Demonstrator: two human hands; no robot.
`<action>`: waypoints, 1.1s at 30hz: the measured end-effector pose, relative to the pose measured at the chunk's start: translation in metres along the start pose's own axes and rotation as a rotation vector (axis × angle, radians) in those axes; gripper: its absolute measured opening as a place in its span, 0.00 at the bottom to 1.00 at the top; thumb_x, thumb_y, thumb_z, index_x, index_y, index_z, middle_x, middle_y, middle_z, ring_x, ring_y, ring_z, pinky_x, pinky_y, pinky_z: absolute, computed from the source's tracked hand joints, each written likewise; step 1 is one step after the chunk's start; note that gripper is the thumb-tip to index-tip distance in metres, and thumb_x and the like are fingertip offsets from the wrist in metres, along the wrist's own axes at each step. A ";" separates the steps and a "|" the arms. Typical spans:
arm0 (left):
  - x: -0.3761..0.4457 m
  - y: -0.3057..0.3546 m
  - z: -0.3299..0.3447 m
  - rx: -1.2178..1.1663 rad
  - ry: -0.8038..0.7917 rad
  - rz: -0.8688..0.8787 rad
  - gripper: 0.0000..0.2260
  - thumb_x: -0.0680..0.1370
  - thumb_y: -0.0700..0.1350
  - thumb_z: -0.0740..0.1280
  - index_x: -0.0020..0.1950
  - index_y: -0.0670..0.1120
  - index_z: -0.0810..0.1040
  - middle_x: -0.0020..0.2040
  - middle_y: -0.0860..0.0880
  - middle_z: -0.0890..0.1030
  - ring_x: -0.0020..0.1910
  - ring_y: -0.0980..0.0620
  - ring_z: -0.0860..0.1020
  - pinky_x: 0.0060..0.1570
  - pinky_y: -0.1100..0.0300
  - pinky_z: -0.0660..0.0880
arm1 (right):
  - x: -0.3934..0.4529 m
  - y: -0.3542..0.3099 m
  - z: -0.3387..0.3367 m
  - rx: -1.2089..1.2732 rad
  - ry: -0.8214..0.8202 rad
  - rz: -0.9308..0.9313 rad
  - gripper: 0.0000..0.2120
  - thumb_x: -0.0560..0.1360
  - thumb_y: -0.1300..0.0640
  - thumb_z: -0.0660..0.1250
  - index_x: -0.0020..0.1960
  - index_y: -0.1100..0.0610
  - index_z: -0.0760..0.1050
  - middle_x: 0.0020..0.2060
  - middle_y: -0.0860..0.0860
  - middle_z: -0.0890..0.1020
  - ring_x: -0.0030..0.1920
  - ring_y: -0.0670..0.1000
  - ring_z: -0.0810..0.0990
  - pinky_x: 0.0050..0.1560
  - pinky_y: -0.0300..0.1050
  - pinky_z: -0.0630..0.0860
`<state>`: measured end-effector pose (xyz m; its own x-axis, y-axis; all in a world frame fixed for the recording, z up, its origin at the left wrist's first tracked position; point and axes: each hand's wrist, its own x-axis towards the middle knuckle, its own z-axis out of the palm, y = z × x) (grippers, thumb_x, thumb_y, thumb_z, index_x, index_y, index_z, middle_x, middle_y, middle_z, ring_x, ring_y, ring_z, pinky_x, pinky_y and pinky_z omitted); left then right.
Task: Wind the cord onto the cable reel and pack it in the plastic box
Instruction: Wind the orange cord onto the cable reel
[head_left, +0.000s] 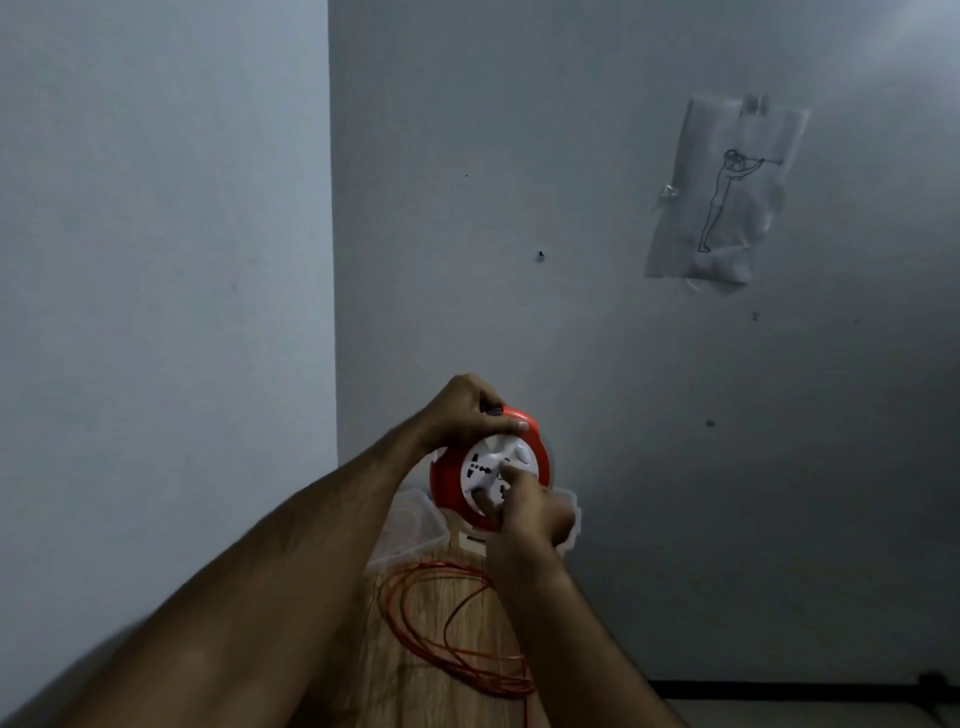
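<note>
A narrow wooden table (441, 623) sits in a wall corner, bare wall above it. At its far end lies a clear plastic box (410, 525), contents unclear. The red-and-white cable reel (488, 462) is held above the box: left hand (467, 410) grips its rim, right hand (530, 509) pinches its white face. Orange cord (457, 639) lies looped on the table.

1. There is one camera, worn on the person's head.
2. It looks forward and a bit down, at a room corner.
3. The wall (623, 338) fills most of the view.
4. The hands are close, low in the middle.
</note>
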<state>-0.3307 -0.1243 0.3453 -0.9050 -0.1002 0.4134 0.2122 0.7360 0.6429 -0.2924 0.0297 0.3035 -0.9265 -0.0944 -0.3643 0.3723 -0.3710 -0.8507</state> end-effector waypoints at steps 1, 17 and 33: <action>0.000 -0.002 -0.003 -0.002 0.005 0.001 0.23 0.74 0.55 0.77 0.35 0.35 0.80 0.34 0.34 0.79 0.29 0.48 0.74 0.32 0.57 0.71 | 0.000 0.004 -0.007 -0.073 -0.050 -0.130 0.07 0.72 0.63 0.75 0.47 0.61 0.78 0.44 0.59 0.84 0.44 0.57 0.86 0.45 0.58 0.85; -0.001 0.011 -0.002 -0.025 -0.223 -0.036 0.13 0.75 0.53 0.77 0.40 0.43 0.86 0.36 0.44 0.84 0.33 0.46 0.83 0.35 0.59 0.78 | 0.036 -0.049 -0.035 -1.947 -0.848 -2.176 0.25 0.75 0.54 0.73 0.69 0.58 0.71 0.60 0.59 0.82 0.61 0.63 0.82 0.68 0.60 0.73; 0.002 0.011 -0.007 -0.065 0.000 -0.013 0.20 0.74 0.52 0.78 0.35 0.37 0.80 0.33 0.37 0.79 0.29 0.50 0.76 0.32 0.59 0.73 | 0.029 -0.015 -0.019 -0.902 -0.282 -1.187 0.26 0.67 0.51 0.80 0.63 0.54 0.81 0.50 0.48 0.86 0.47 0.46 0.85 0.48 0.38 0.82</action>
<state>-0.3272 -0.1211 0.3581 -0.9078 -0.1096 0.4049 0.2240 0.6895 0.6888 -0.3239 0.0505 0.2986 -0.6456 -0.3635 0.6716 -0.7637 0.3056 -0.5687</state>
